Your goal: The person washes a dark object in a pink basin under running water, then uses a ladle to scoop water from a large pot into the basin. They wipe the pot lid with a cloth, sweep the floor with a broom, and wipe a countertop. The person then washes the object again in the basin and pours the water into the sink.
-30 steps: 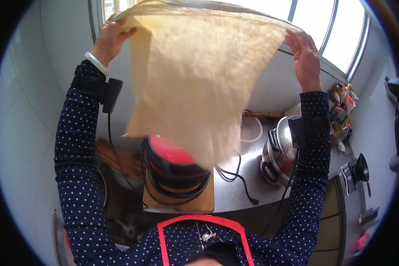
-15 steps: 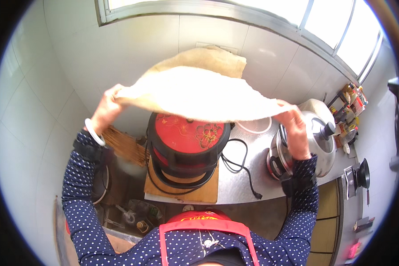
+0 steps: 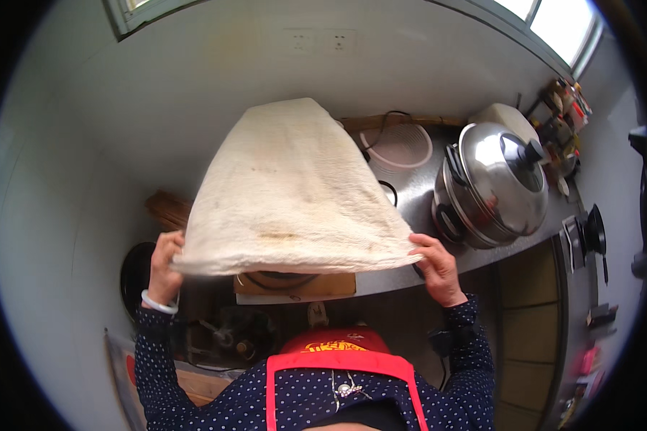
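Note:
A cream cloth (image 3: 287, 187) with brown stains spreads out in front of me. At its near left corner, my left hand (image 3: 167, 267) is closed on the edge. My right hand (image 3: 436, 269) pinches the near right corner between thumb and fingers. The cloth hides the red-lidded electric cooker seen earlier; only a bit of black base or cord shows below its near edge, above the wooden board (image 3: 341, 285). Whether the cloth rests on the lid or hangs just above it I cannot tell.
A large steel steamer pot (image 3: 492, 179) with a domed lid stands on the counter to the right. A pale plastic basket (image 3: 402, 149) sits behind the cloth's right side. Wall sockets (image 3: 338, 42) are at the back; bottles and packets (image 3: 564, 118) crowd the far right.
Both hands have come down and toward me with the cloth's near edge. The cloth, raised and billowing before, now spreads over the cooker and hides its red lid.

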A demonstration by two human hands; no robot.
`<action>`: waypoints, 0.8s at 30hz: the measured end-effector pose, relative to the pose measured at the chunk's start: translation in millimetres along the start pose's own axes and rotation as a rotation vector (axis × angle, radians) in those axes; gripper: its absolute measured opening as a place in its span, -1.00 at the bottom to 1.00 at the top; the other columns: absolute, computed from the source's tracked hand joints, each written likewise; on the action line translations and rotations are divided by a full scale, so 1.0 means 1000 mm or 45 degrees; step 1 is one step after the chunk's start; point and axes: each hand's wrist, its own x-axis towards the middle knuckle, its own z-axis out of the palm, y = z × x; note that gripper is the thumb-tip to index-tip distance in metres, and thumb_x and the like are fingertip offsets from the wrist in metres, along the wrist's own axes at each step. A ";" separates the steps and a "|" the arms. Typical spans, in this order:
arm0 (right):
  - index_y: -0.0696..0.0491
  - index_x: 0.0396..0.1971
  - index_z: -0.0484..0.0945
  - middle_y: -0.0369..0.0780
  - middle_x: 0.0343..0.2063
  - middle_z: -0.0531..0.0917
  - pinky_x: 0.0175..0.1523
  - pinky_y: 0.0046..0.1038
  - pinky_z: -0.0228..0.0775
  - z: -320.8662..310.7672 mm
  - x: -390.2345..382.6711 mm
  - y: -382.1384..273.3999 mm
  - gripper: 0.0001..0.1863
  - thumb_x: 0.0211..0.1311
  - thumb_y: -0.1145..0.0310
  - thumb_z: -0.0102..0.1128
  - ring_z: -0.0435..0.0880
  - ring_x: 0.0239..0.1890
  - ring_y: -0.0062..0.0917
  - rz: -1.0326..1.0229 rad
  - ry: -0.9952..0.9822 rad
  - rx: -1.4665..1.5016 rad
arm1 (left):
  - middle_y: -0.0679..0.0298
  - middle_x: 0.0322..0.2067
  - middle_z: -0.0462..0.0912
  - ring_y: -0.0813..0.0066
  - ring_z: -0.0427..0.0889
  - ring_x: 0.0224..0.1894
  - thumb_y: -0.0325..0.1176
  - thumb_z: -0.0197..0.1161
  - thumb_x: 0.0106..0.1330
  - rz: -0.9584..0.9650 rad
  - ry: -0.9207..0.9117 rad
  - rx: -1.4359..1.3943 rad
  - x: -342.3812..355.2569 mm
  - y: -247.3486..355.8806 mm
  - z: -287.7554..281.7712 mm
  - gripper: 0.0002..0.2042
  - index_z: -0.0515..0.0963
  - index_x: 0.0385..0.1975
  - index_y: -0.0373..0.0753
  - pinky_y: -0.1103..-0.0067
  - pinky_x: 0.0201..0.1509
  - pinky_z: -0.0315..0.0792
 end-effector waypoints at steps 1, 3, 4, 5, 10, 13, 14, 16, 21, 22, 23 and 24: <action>0.12 -0.25 0.58 -0.09 -0.04 0.54 0.13 -0.43 0.31 0.003 -0.007 0.002 -0.78 0.08 0.64 0.14 0.51 0.05 -0.29 -0.008 -0.025 -0.091 | 0.16 -0.22 0.45 0.17 0.47 -0.10 -0.64 0.23 -0.15 0.018 -0.068 0.111 -0.010 0.000 0.004 -0.80 0.43 -0.48 -0.32 0.46 0.02 0.34; 0.10 -0.22 0.58 -0.08 -0.03 0.54 0.11 -0.42 0.34 0.007 -0.022 0.008 -0.76 0.08 0.61 0.16 0.51 0.05 -0.27 0.028 -0.012 -0.207 | 0.12 -0.18 0.46 0.06 0.42 -0.02 -0.60 0.25 -0.20 -0.075 -0.266 0.369 -0.032 0.003 0.012 -0.76 0.46 -0.46 -0.28 0.38 0.10 0.30; 0.10 -0.20 0.58 -0.08 -0.04 0.54 0.09 -0.41 0.36 0.007 -0.031 0.012 -0.75 0.08 0.60 0.16 0.52 0.03 -0.25 0.066 0.014 -0.264 | 0.09 -0.13 0.46 0.04 0.39 0.05 -0.51 0.34 -0.19 -0.177 -0.456 0.512 -0.041 0.005 0.012 -0.73 0.51 -0.41 -0.25 0.35 0.13 0.27; 0.11 -0.18 0.57 -0.08 -0.06 0.55 0.07 -0.41 0.38 0.003 -0.043 0.014 -0.75 0.09 0.59 0.16 0.54 0.00 -0.25 0.118 0.069 -0.240 | 0.10 -0.10 0.46 0.04 0.37 0.08 -0.45 0.39 -0.20 -0.218 -0.538 0.530 -0.053 0.013 0.013 -0.69 0.53 -0.37 -0.23 0.35 0.16 0.25; 0.14 -0.18 0.55 -0.08 -0.23 0.62 -0.07 -0.38 0.46 -0.040 -0.139 0.027 -0.79 0.16 0.48 0.13 0.62 -0.17 -0.24 0.243 0.345 -0.366 | 0.09 -0.26 0.57 0.27 0.55 -0.17 -0.38 0.36 0.01 -0.446 -0.459 0.119 -0.067 0.066 0.065 -0.72 0.53 -0.28 -0.32 0.47 -0.05 0.40; 0.12 -0.26 0.56 -0.11 -0.32 0.63 -0.11 -0.34 0.47 -0.065 -0.245 0.028 -0.84 0.22 0.41 0.05 0.61 -0.25 -0.23 0.168 0.377 -0.484 | 0.26 -0.43 0.58 0.56 0.51 -0.39 -0.38 0.20 0.24 -0.384 -0.560 -0.471 -0.080 0.124 0.149 -0.86 0.51 -0.36 -0.33 0.64 -0.25 0.40; 0.12 -0.23 0.57 -0.09 -0.30 0.64 -0.08 -0.35 0.48 -0.076 -0.287 0.024 -0.81 0.24 0.39 0.05 0.62 -0.21 -0.26 0.195 0.394 -0.526 | 0.30 -0.45 0.57 0.62 0.48 -0.41 -0.36 0.16 0.29 -0.298 -0.609 -0.627 -0.094 0.151 0.184 -0.85 0.50 -0.38 -0.33 0.67 -0.28 0.38; 0.13 -0.23 0.56 -0.09 -0.30 0.63 -0.08 -0.34 0.47 -0.099 -0.378 0.008 -0.79 0.26 0.37 0.00 0.62 -0.21 -0.24 0.377 0.552 -0.412 | 0.29 -0.42 0.59 0.59 0.52 -0.39 -0.29 0.17 0.30 -0.383 -0.915 -0.861 -0.130 0.210 0.262 -0.82 0.51 -0.40 -0.30 0.68 -0.31 0.38; 0.09 -0.30 0.56 -0.11 -0.35 0.65 -0.13 -0.27 0.44 -0.159 -0.604 -0.061 -0.77 0.28 0.30 -0.06 0.61 -0.26 -0.19 0.761 1.005 -0.404 | 0.31 -0.41 0.62 0.53 0.60 -0.36 -0.20 0.20 0.30 -0.481 -1.541 -0.943 -0.236 0.366 0.419 -0.79 0.51 -0.31 -0.23 0.67 -0.33 0.42; 0.09 -0.30 0.55 -0.10 -0.36 0.65 -0.14 -0.27 0.44 -0.168 -0.647 -0.074 -0.77 0.28 0.30 -0.06 0.61 -0.27 -0.18 0.824 1.097 -0.426 | 0.32 -0.42 0.61 0.55 0.59 -0.37 -0.22 0.20 0.29 -0.499 -1.676 -0.969 -0.254 0.396 0.448 -0.80 0.51 -0.33 -0.23 0.67 -0.31 0.41; 0.09 -0.30 0.55 -0.10 -0.37 0.65 -0.15 -0.26 0.44 -0.175 -0.689 -0.086 -0.77 0.29 0.29 -0.06 0.61 -0.27 -0.17 0.895 1.191 -0.443 | 0.29 -0.38 0.63 0.51 0.62 -0.37 -0.17 0.19 0.31 -0.417 -1.787 -0.911 -0.272 0.426 0.477 -0.77 0.51 -0.29 -0.23 0.66 -0.42 0.44; 0.09 -0.32 0.55 -0.10 -0.40 0.65 -0.19 -0.24 0.44 -0.183 -0.726 -0.092 -0.78 0.28 0.31 -0.06 0.61 -0.31 -0.15 0.958 1.302 -0.449 | 0.28 -0.38 0.62 0.49 0.62 -0.38 -0.17 0.17 0.32 -0.353 -1.907 -0.850 -0.285 0.452 0.508 -0.76 0.51 -0.28 -0.24 0.66 -0.42 0.44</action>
